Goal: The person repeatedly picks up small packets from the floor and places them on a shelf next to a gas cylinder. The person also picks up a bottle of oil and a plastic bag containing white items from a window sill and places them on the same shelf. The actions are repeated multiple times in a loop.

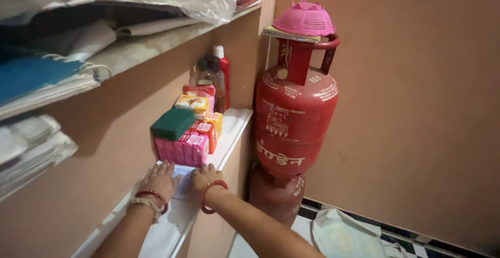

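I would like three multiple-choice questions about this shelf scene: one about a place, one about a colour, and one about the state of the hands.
1. Where does the pink basket sit?
A. on top of the upper red gas cylinder
B. on the floor
C. on the white shelf

2. What colour is the block lying on the pink packets?
A. yellow
B. green
C. white

3. How are the left hand and right hand?
A. both raised in the air
B. both gripping a bottle
C. both laid flat on a paper on the shelf

Answers: 1 A, the basket rests upside down above the cylinder's handle ring; 2 B, its top is dark green; 3 C, both palms press down on the sheet.
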